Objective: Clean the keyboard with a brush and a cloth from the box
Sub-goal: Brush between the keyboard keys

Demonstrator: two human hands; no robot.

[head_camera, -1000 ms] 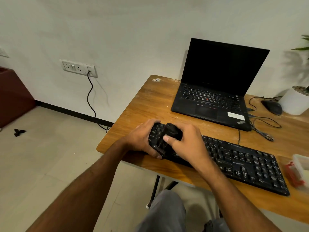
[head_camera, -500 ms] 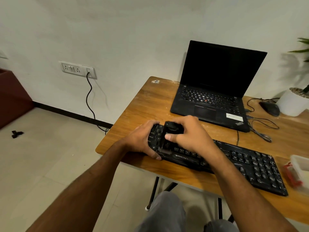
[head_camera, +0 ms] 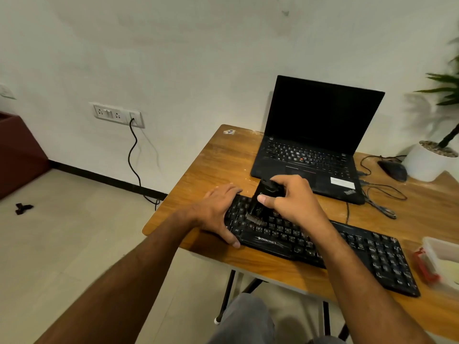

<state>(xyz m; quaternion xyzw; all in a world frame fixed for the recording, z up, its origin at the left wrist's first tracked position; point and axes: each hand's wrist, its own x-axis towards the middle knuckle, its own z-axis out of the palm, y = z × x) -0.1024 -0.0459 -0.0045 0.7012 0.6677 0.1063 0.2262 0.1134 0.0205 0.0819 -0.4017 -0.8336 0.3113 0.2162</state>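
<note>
Forearms reach in from the bottom of the frame, and at centre we find our left hand (head_camera: 218, 209) steadying the left end of the Zebronics keyboard (head_camera: 323, 244), fingers laid fairly straight over its far edge and the thumb pressed to its near edge. The board is a long, stiff slab of light plastic, we judge, so it will skate on the smooth wooden table (head_camera: 218, 157) unless pinned like this; the keycaps are small and could pop off if we scrub hard. Just right of that hand, our right hand (head_camera: 290, 199) is wrapped round the black body of the brush (head_camera: 260, 202), thumb on its near face, bristles down on the left-hand keys. The brush looks light and rigid with springy bristles, best held by its body as now. At the right edge sits the clear plastic box (head_camera: 444, 261), well apart from the hands; we cannot tell whether the cloth is inside. Farther up stand the open ThinkPad laptop (head_camera: 318, 135) and a mouse (head_camera: 393, 170).
</note>
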